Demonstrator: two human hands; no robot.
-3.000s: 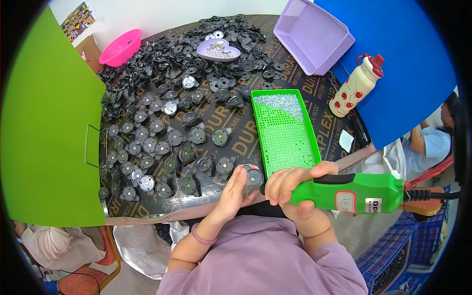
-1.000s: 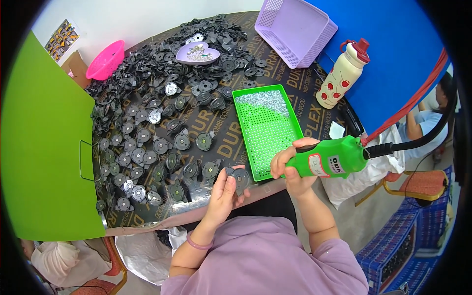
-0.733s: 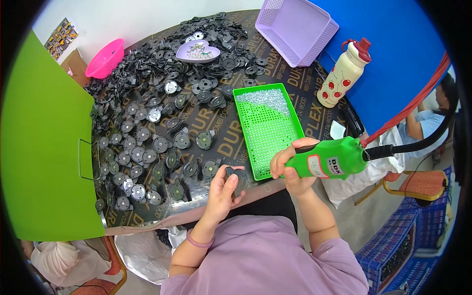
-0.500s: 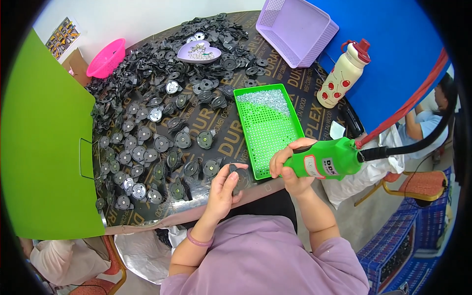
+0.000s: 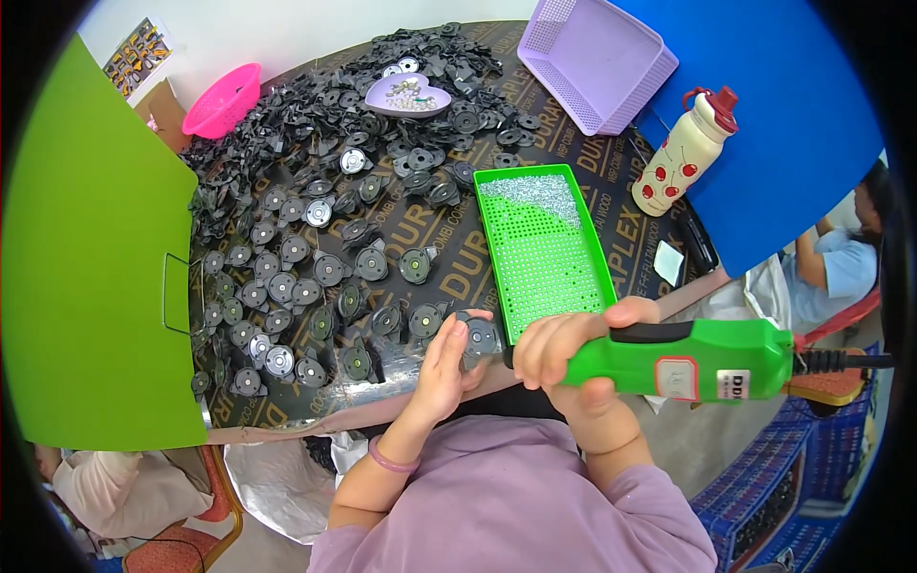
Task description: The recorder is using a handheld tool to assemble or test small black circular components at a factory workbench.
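My left hand [image 5: 441,374] grips a round dark plastic part [image 5: 482,338] with a raised disc, held upright over the front edge of the table. Around the handle of a green electric screwdriver [image 5: 707,358] my right hand [image 5: 571,361] is closed. The tool lies nearly level, its black front end close beside the held part; I cannot tell whether they touch. Just beyond my hands is a green perforated tray [image 5: 544,272] with small silvery screws [image 5: 535,196] heaped at its far end. Several similar dark round parts [image 5: 330,269] are spread to the left.
A large heap of black plastic pieces [image 5: 315,105] covers the back left, with a purple heart-shaped dish [image 5: 435,99] on it. A pink basket [image 5: 224,100], a lilac basket [image 5: 611,81] and a cream bottle [image 5: 680,162] stand around. Green [image 5: 95,258] and blue [image 5: 793,124] panels flank the table.
The screwdriver has swung from tilted to nearly level, and its front end has come left to the held part. My left hand has turned the part upright. The whole view has shifted slightly.
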